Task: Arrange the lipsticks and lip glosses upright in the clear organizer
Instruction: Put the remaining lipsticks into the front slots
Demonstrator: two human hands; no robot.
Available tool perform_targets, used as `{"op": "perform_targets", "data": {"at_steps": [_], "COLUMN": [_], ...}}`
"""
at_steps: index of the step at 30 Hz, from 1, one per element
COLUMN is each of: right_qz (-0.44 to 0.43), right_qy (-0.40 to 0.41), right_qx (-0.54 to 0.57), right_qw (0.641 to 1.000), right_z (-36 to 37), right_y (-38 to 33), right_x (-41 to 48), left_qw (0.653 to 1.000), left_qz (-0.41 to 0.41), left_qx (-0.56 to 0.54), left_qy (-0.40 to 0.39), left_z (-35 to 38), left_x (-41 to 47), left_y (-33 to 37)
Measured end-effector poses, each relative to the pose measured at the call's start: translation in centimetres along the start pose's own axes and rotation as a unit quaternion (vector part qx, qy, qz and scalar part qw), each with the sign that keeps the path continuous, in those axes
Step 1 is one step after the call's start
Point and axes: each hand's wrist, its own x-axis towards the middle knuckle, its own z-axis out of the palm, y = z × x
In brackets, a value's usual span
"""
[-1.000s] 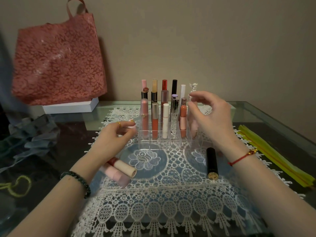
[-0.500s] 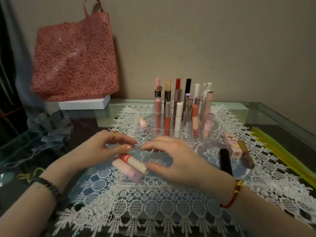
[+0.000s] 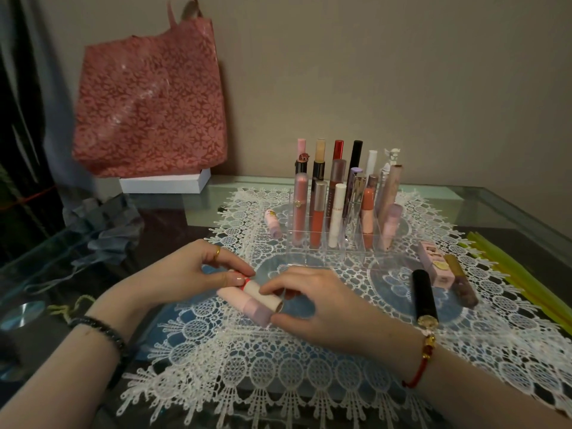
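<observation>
Clear organizer, set on the lace mat at 12 o'clock of both hands: its rear rows are filled with lipsticks and lip glosses, standing mostly upright. A tan tube and a pale pink tube at the right end are seen tilted.

Two tubes are laid side by side and touching on the mat, at 6 o'clock of the organizer: a cream tube with a red band, and a pink tube just nearer the viewer. The red-banded end of the cream tube is pinched by the fingertips of the left grip, which is placed at 9 o'clock of the pair. The right grip is placed at 3 o'clock. Its forefinger is laid on the cream tube and its thumb is curled against the pink tube's end, so the pair is pinched between them.

A small pink tube is laid just beside the organizer's left wall, at 9 o'clock. At 3 o'clock of the right grip, a black lipstick, a pink boxed tube and a brown gloss are laid flat.

The mat is carried by a glass counter. A pink bag is stood on a white box at 10 o'clock.
</observation>
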Motion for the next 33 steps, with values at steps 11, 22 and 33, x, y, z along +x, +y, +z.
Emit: {"op": "perform_targets", "data": {"at_steps": [11,22,33], "right_qz": [0.010,0.016,0.056], "right_qy": [-0.008,0.218,0.356], "right_qx": [0.016,0.164,0.250], "right_qw": [1.000,0.962,0.899], "right_z": [-0.3,-3.9,-4.4], "right_y": [0.2,0.2,2.0], "right_x": [0.0,1.0,3.5], "left_qw": [1.000,0.988,0.960], "left_qz": [-0.017,0.043,0.020], "left_qx": [-0.018,0.059,-0.087], "left_qy": [0.009,0.138,0.267], "left_z": [0.3,3.2,5.2], "left_x": [0.1,1.9,6.1], "left_y": [-0.1,3.9,4.4]}}
